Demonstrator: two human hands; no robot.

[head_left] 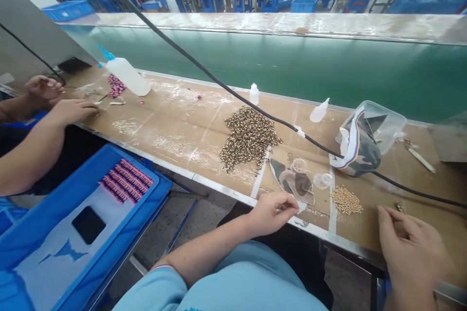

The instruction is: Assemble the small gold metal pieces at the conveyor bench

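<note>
Left hand (272, 214) pinching a small pale piece (301, 207) in a narrow fingertip grip at the edge of a wooden bench (175, 126); the piece is too small to identify, looks light and thin, and is best taken by its edge. Right hand (412, 252), loosely curled, lies just beside a small brass part (400, 208); any grip cannot be told. Nearby: gold beads (346, 200), likely to roll, and patterned rings (248, 138).

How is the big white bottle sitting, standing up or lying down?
Lying down. The white bottle rests on its side on the table, blue tip pointing sideways.
</note>
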